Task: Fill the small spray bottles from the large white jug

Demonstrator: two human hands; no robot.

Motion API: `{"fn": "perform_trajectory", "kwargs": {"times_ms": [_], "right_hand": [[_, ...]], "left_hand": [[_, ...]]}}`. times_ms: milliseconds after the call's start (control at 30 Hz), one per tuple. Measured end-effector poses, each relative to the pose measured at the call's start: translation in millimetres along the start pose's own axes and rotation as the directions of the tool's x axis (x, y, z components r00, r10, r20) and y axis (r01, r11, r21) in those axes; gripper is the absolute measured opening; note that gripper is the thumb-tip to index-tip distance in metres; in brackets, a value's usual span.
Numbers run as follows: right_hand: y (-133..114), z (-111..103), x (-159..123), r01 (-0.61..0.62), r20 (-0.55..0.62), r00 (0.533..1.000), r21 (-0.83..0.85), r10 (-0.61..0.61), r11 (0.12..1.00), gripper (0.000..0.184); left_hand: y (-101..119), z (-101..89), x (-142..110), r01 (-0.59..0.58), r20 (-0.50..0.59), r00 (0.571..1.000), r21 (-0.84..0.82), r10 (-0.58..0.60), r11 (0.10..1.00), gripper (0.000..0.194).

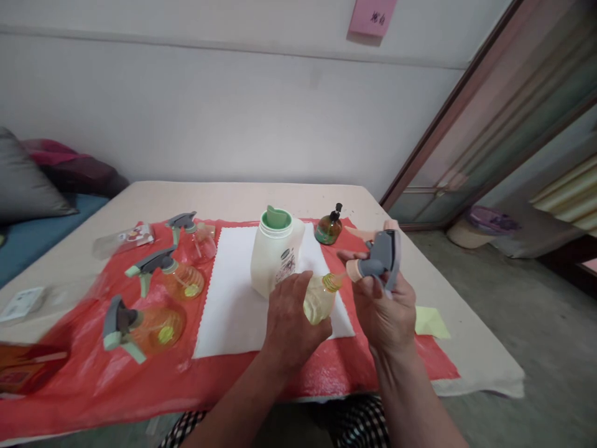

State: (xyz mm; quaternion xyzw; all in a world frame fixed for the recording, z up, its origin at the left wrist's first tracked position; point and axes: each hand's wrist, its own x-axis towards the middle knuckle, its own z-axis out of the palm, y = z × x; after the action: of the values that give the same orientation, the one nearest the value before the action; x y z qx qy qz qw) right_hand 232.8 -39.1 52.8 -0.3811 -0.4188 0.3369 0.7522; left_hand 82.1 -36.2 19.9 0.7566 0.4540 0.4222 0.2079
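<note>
My left hand (293, 311) is wrapped round a clear yellowish spray bottle (321, 298), tilted with its threaded neck toward the right. In my right hand (385, 305) is a grey trigger spray head (380, 255) with a pale peach collar. The collar sits close to the bottle's neck; whether a tube joins them I cannot make out clearly. Just behind my left hand stands a large cream jug (270, 255) with a green spout in its open mouth. It rests on a white cloth (233, 311).
Several spray bottles (184, 280) with grey heads lie at the left on a red plastic sheet (308, 373). A brown pump bottle (329, 229) stands behind my right hand. A yellow-green note (431, 322) lies at the right, and a bin (473, 230) is on the floor.
</note>
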Motion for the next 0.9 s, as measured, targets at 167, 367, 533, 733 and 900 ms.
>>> {"fn": "perform_trajectory", "kwargs": {"times_ms": [167,367,533,733,900], "right_hand": [[9,-4,-6,-0.189,0.131,0.972,-0.065,0.196,0.98,0.027],[11,-2,-3,-0.223,0.155,0.961,-0.067,0.231,0.972,0.03],[12,1,-2,-0.249,0.174,0.952,-0.027,0.25,0.968,0.027],[11,3,-3,-0.274,0.161,0.948,-0.031,0.276,0.961,0.028],[11,2,-2,-0.272,0.171,0.947,-0.031,0.273,0.962,0.029]], "left_hand": [[-3,0.4,2,-0.042,-0.073,0.996,0.029,0.044,0.999,0.075],[-6,-2.6,4,-0.019,-0.084,0.996,0.044,0.022,0.999,0.073],[-7,-3.1,4,-0.027,-0.09,0.995,0.058,0.032,0.998,0.075],[-9,-0.7,4,-0.07,-0.095,0.993,0.064,0.076,0.996,0.076],[-10,0.6,3,-0.068,-0.092,0.993,0.066,0.074,0.996,0.077]]}}
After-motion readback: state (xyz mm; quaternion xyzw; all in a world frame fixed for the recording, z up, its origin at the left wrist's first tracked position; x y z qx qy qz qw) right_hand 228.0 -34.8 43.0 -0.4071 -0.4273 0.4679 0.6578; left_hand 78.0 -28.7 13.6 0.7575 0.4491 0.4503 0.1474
